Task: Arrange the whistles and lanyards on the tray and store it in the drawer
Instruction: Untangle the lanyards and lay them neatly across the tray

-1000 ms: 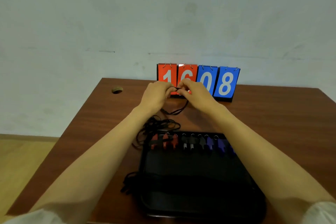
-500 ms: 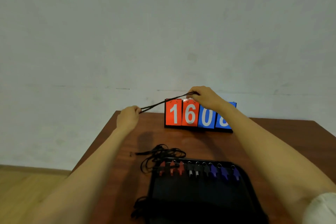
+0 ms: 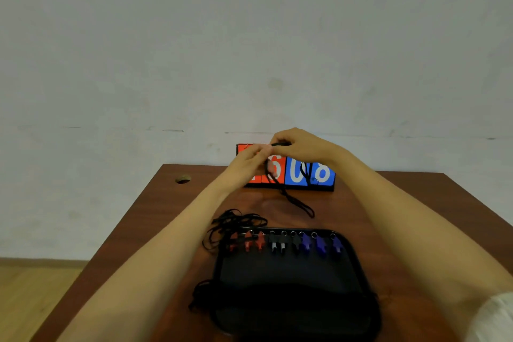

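A black tray (image 3: pixel 291 286) lies on the brown table near me. Along its far edge sits a row of whistles: red ones (image 3: pixel 247 241), black ones (image 3: pixel 279 243) and blue ones (image 3: pixel 320 243). My left hand (image 3: pixel 247 161) and my right hand (image 3: pixel 299 146) are raised together above the far part of the table, both pinching one black lanyard (image 3: pixel 298 203), whose loop hangs down to the tabletop. A tangle of loose black lanyards (image 3: pixel 236 223) lies by the tray's far left corner. More black cord (image 3: pixel 200 297) sits at the tray's left side.
A flip scoreboard (image 3: pixel 302 172) with red and blue number cards stands at the table's far edge against the white wall, right behind my hands. A round cable hole (image 3: pixel 183 179) is at the table's far left corner. Wooden floor (image 3: pixel 33 294) shows to the left.
My hands, spread apart with the lanyard stretched taut half a second ago, have come back together, and the lanyard now hangs folded in a loop below them.
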`<action>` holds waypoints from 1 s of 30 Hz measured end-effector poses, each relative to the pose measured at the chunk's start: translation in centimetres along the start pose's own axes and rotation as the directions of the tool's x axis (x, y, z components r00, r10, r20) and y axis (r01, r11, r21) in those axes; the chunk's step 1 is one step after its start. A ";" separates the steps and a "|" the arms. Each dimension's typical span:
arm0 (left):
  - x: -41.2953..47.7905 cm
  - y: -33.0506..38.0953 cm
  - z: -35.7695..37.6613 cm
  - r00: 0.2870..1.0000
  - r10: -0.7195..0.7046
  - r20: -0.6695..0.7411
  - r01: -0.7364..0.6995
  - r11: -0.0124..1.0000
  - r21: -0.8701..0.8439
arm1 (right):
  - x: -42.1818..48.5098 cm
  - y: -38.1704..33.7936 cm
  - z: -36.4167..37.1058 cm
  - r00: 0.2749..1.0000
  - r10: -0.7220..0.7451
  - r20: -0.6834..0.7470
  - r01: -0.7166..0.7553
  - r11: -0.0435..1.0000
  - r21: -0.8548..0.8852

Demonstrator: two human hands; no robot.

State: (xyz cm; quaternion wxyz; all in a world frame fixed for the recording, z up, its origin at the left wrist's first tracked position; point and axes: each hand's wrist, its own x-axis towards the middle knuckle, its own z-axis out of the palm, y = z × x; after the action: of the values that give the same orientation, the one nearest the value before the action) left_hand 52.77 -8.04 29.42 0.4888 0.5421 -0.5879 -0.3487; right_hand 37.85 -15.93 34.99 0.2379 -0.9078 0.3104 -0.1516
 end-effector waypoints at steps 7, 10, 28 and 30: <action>-1.0 -0.6 -1.4 0.981 0.012 -0.194 0.007 0.995 0.097 | -4.8 3.3 -1.4 0.990 0.143 -0.014 -0.139 0.974 0.179; -1.8 -1.1 -2.2 0.962 0.042 -0.270 0.008 0.984 0.181 | -6.5 5.3 -1.1 0.983 0.180 -0.026 -0.165 0.942 0.293; -6.9 -5.6 -2.5 0.973 -0.174 -0.152 0.229 0.815 0.533 | -14.0 12.2 4.3 0.849 0.379 -0.368 -0.345 0.925 0.158; -7.7 -7.3 -2.6 0.974 -0.186 -0.129 0.226 0.796 0.562 | -15.4 12.9 5.5 0.836 0.405 -0.370 -0.390 0.913 0.121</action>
State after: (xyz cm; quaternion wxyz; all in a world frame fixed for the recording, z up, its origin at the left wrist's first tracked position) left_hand 56.89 -1.38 21.79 0.2817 0.7359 -0.5862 -0.1883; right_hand 22.08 -13.21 21.60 0.2164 -0.7705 0.5295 -0.2813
